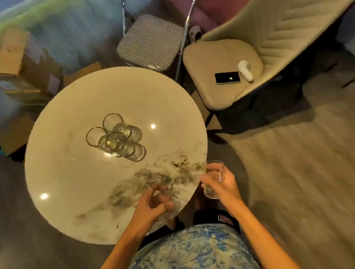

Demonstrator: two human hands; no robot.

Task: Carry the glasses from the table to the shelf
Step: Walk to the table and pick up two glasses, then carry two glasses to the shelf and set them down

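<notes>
the left hand (155, 204) grips a glass (163, 189) over the table (66, 188) edge, the right hand (224, 185) grips another glass (209, 192) just past it, and three more glasses (116, 138) stand farther off, nearer the left hand.

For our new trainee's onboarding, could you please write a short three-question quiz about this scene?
1. True or false: the left hand holds a glass and the right hand holds a second glass.
2. How many clustered glasses stand on the round table?
3. What lies on the beige chair beside the white object? A) a phone B) a book C) a plate

Key: 1 true; 2 three; 3 A.
</notes>
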